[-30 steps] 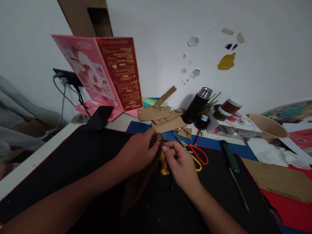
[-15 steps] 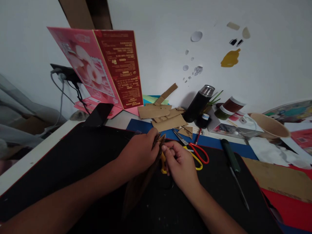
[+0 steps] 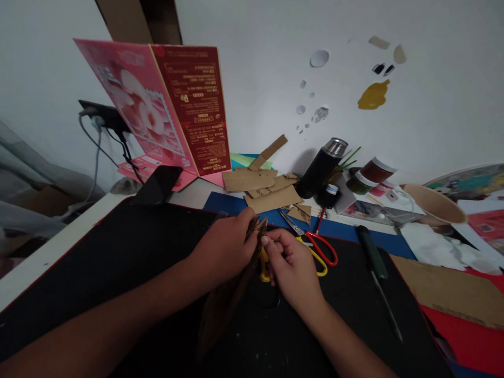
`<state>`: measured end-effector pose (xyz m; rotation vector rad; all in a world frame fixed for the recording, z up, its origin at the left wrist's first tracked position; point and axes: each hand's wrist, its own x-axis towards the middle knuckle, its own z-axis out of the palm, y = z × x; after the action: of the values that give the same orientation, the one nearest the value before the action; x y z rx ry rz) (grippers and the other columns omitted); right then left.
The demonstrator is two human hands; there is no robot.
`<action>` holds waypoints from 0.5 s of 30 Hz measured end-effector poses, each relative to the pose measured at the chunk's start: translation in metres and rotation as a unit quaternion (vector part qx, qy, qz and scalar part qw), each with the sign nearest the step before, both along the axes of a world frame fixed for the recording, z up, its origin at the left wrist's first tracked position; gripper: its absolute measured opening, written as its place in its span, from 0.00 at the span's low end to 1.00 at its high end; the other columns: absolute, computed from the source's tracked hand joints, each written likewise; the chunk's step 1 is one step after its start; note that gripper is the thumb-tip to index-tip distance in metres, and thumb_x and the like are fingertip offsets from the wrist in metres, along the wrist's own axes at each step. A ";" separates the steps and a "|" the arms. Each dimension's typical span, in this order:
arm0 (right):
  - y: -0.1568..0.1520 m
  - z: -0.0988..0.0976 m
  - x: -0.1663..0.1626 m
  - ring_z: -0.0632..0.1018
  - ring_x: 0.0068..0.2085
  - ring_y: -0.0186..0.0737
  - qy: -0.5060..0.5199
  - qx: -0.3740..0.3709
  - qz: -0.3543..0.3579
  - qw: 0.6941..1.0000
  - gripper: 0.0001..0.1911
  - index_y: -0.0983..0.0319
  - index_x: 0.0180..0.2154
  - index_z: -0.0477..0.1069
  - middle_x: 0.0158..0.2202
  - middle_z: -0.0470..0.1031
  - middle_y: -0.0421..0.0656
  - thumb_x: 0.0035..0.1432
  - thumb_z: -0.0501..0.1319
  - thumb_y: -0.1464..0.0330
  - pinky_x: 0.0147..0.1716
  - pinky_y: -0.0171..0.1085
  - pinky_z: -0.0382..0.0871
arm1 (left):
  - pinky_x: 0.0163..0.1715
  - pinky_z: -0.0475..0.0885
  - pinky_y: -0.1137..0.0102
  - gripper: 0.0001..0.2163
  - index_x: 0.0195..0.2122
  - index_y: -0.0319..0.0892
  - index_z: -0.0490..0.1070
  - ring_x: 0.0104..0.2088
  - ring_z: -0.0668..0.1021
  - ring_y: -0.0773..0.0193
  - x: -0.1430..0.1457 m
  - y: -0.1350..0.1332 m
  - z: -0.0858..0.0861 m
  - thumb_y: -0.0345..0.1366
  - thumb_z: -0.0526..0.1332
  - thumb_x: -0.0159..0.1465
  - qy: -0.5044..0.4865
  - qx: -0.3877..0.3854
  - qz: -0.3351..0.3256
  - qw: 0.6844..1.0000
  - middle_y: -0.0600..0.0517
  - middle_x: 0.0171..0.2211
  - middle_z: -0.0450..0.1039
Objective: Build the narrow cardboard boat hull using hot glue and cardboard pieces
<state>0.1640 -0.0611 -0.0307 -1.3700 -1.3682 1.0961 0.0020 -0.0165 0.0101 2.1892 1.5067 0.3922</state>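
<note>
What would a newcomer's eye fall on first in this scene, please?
Probably the pink-and-red board, large and bright, standing at the back left. Next, near the middle, the left hand grips dark cardboard, with the right hand at its far end. Red-handled scissors lie just beyond the right hand.

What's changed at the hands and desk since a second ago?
Only the camera view shifted slightly, so the yellow patch on the wall appears a bit higher and farther right. Nothing was visibly taken up or let go. The left hand still grips the cardboard piece, the right hand stays at its edge, and the red-handled scissors and black flask are where they were.
</note>
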 end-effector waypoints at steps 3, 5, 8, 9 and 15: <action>0.001 0.001 -0.001 0.65 0.13 0.30 0.000 -0.001 0.000 1.000 0.14 0.59 0.36 0.72 0.16 0.63 0.29 0.68 0.61 0.55 0.12 0.27 0.59 | 0.31 0.59 0.64 0.03 0.40 0.46 0.64 0.36 0.81 0.52 0.000 0.001 -0.002 0.37 0.56 0.72 0.001 0.007 -0.002 1.000 0.50 0.33 0.77; 0.002 0.001 -0.001 0.65 0.13 0.30 -0.001 0.000 0.001 1.000 0.14 0.59 0.36 0.72 0.16 0.63 0.30 0.68 0.61 0.55 0.13 0.27 0.59 | 0.31 0.59 0.64 0.03 0.41 0.46 0.64 0.36 0.81 0.52 0.000 0.001 -0.003 0.38 0.55 0.72 0.003 0.008 -0.004 1.000 0.49 0.33 0.78; 0.002 0.000 -0.001 0.65 0.13 0.30 -0.002 -0.001 0.001 1.000 0.14 0.59 0.36 0.73 0.16 0.64 0.30 0.68 0.61 0.55 0.13 0.27 0.59 | 0.31 0.59 0.64 0.03 0.41 0.46 0.64 0.36 0.81 0.52 0.000 0.000 -0.002 0.38 0.56 0.72 0.000 0.003 -0.003 1.000 0.49 0.34 0.78; 0.002 0.000 -0.001 0.65 0.13 0.30 0.000 -0.002 0.001 1.000 0.15 0.59 0.36 0.73 0.16 0.64 0.30 0.68 0.62 0.55 0.13 0.28 0.59 | 0.31 0.59 0.64 0.03 0.41 0.46 0.64 0.36 0.81 0.53 0.000 0.000 -0.002 0.38 0.56 0.72 -0.002 0.002 -0.002 1.000 0.49 0.34 0.78; 0.000 0.000 0.000 0.67 0.13 0.31 -0.011 -0.002 0.002 1.000 0.15 0.58 0.36 0.73 0.16 0.65 0.30 0.69 0.61 0.54 0.13 0.28 0.60 | 0.31 0.60 0.64 0.03 0.40 0.46 0.64 0.35 0.80 0.53 -0.001 0.001 -0.003 0.38 0.56 0.71 -0.017 -0.002 -0.006 1.000 0.48 0.34 0.78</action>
<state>0.1642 -0.0606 -0.0308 -1.3878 -1.3862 1.0899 0.0007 -0.0158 0.0073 2.1762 1.4736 0.4196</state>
